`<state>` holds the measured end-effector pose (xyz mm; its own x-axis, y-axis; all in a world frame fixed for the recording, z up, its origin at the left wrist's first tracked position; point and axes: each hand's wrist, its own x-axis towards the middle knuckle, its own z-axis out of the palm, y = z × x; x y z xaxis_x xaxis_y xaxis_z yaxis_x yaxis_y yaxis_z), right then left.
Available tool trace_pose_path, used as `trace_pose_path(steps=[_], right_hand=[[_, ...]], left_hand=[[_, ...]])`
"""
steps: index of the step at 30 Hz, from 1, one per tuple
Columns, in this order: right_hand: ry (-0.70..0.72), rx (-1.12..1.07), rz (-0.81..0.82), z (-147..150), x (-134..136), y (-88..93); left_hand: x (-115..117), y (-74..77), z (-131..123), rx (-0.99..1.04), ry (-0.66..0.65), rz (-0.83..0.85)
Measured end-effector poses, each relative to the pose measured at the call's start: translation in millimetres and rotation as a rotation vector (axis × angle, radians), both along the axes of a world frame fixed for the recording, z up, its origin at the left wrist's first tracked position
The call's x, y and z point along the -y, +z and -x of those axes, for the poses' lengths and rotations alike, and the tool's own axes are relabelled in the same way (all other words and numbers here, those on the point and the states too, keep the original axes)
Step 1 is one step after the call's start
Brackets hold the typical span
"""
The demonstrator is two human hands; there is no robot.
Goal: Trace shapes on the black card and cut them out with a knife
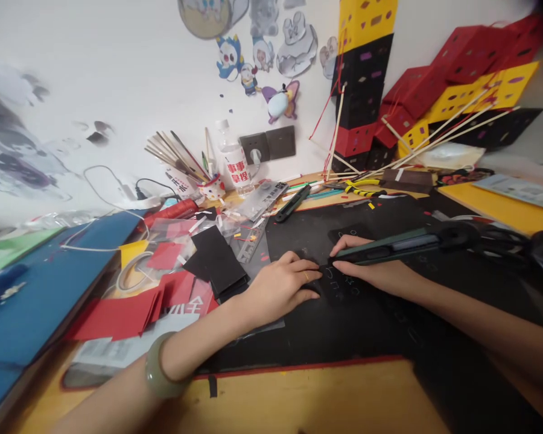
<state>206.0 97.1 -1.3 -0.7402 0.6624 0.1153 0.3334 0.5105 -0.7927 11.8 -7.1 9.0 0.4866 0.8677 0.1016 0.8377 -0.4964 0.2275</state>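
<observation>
Head view: the left hand (283,283) lies palm down on a black sheet (348,290). Its fingers are stretched out side by side toward the right and pressed flat on the sheet, holding nothing. The left forearm runs in from the near left edge, and a pale green bangle (160,367) sits on the wrist.

The right hand (373,272) comes in from the near right, its forearm low over the dark surface. Its fingers are curled around a dark green utility knife (391,248), with the index finger laid along the top. The knife's body slants away to the far right. Its tip points left and meets the sheet just beside the left fingertips (314,274). Small cut outlines show in the sheet near the tip.

The sheet rests on a black cutting mat (326,343) with a red near edge, and the mat lies on a wooden desk (326,398).

Left of the hands lie loose red card pieces (117,314) and a stack of black card (217,259), with a blue sheet (40,295) further left. Far back, by the wall, stand a water bottle (233,160) and a cup of sticks (210,188). A second, black knife (294,202) and yellow-handled pliers (364,190) lie beyond the mat. At the far right, perforated paper boxes (366,72) in yellow, black and red are stacked against the wall, with thin bamboo sticks (443,129) leaning across them.
</observation>
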Motion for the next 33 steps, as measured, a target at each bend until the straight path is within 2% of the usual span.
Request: trace_pose_path(steps=[13,21,33], right_hand=[[0.038,0.038,0.053,-2,-6,-1.2],[0.160,0.095,0.012,2,-17,2.1],[0.243,0.069,-0.009,2,-23,-2.6]], left_hand=[[3,-3.1,-2,-0.166,-0.031,-0.060],[2,-5.0,-2,-0.201,-0.041,-0.083],[1,-5.5,-2,-0.227,-0.057,-0.089]])
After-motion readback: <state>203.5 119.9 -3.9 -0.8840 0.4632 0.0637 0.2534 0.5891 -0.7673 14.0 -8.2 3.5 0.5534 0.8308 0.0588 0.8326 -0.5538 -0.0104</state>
